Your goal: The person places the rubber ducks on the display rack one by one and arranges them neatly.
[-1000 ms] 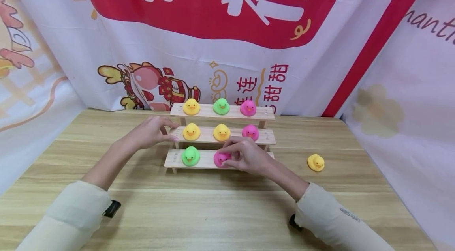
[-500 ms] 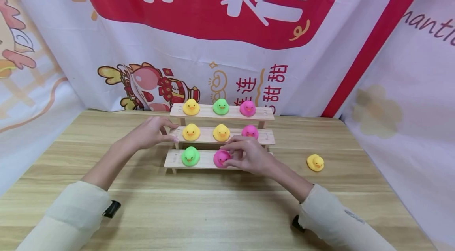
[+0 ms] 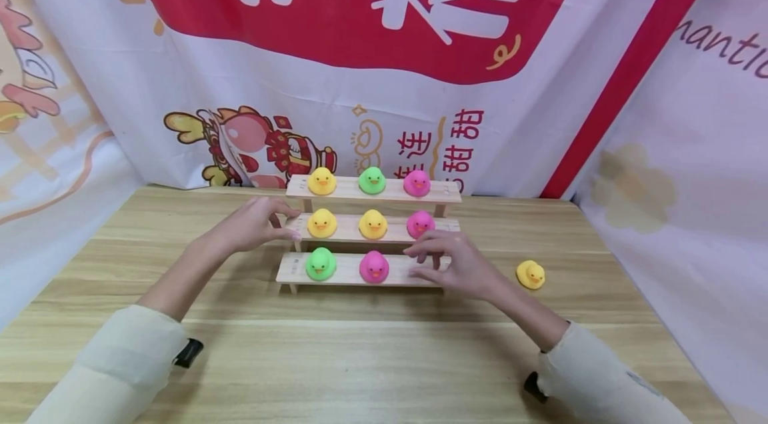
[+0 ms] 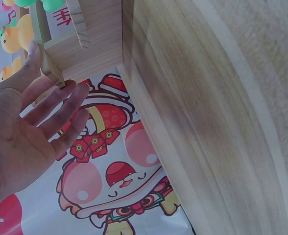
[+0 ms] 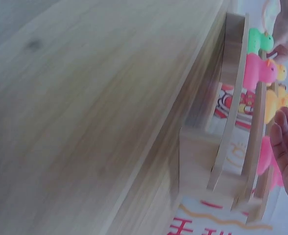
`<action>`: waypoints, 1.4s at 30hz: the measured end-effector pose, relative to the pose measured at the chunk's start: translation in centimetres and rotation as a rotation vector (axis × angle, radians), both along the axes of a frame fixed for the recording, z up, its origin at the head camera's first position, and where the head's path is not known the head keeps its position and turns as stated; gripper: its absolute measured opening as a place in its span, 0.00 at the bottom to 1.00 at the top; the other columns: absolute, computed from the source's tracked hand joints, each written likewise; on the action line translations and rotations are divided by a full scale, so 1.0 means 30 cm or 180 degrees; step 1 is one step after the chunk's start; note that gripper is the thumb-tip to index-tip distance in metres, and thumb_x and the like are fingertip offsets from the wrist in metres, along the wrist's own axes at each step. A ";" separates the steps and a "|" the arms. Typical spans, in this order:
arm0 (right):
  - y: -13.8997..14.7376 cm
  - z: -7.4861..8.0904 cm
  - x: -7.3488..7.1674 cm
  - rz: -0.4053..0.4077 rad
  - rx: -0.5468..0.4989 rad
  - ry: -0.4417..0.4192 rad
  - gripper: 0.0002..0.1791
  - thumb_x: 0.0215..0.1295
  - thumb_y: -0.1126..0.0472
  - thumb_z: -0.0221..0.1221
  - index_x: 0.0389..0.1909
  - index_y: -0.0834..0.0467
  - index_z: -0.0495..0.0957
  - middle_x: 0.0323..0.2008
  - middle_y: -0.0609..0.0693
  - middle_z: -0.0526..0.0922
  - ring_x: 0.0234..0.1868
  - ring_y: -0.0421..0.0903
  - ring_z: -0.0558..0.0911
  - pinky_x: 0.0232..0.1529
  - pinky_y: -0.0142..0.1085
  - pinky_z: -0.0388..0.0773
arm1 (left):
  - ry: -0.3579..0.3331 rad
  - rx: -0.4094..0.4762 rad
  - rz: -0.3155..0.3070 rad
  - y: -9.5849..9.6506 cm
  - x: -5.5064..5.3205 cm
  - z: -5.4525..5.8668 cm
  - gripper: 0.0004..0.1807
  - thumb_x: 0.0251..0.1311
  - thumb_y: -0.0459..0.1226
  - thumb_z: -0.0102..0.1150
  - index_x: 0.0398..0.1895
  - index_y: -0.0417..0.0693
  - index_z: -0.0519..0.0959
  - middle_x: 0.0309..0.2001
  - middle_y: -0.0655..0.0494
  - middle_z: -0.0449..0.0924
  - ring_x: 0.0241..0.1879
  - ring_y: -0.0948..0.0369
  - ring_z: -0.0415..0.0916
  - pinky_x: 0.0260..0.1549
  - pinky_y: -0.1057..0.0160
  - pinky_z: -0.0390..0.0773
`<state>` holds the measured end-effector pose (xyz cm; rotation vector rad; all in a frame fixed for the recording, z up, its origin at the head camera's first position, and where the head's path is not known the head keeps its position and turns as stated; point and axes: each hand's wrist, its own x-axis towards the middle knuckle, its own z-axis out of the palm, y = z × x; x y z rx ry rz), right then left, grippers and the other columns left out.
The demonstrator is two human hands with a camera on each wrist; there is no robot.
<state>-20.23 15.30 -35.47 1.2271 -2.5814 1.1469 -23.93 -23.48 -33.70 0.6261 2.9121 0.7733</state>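
Observation:
A three-tier wooden display stand carries rubber ducks. My left hand pinches the left end of its middle tier between thumb and fingers, as the left wrist view also shows. On the bottom tier sit a green duck and, at its middle, a pink duck. My right hand hovers over that tier's right end, apart from the pink duck, fingers loosely bent and holding nothing. Behind it, a second pink duck on the middle tier is partly covered by the fingers.
Two yellow ducks, one being this yellow duck, share the middle tier. The top tier holds a yellow, a green and a pink duck. A loose yellow duck lies on the table at right. Printed cloth hangs behind.
My right hand has let go of the pink duck on the bottom tier and moved right. That duck stays at the tier's middle. The left hand keeps its place.

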 end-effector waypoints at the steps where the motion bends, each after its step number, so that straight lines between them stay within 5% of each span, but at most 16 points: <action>1: 0.013 -0.001 0.000 -0.0010 0.0000 0.0004 0.13 0.62 0.65 0.73 0.47 0.60 0.88 0.40 0.54 0.89 0.33 0.40 0.81 0.32 0.39 0.84 | -0.0009 -0.0003 0.0010 0.000 -0.001 0.000 0.29 0.60 0.44 0.76 0.57 0.32 0.83 0.53 0.36 0.85 0.34 0.58 0.82 0.38 0.56 0.84; 30: 0.396 -0.085 -0.007 -0.0793 -0.0167 0.0388 0.14 0.55 0.71 0.75 0.43 0.60 0.88 0.33 0.47 0.87 0.33 0.37 0.81 0.31 0.32 0.83 | 0.0002 -0.0008 0.0040 -0.002 0.000 0.001 0.27 0.60 0.41 0.76 0.58 0.32 0.82 0.55 0.35 0.84 0.37 0.57 0.83 0.40 0.55 0.85; 42: 0.525 -0.110 -0.032 -0.0873 -0.0231 0.0617 0.19 0.47 0.79 0.75 0.41 0.62 0.87 0.30 0.50 0.86 0.31 0.36 0.80 0.28 0.25 0.78 | -0.0151 0.0425 0.0134 -0.024 -0.014 -0.029 0.28 0.57 0.42 0.78 0.57 0.35 0.83 0.53 0.39 0.84 0.39 0.54 0.84 0.41 0.55 0.85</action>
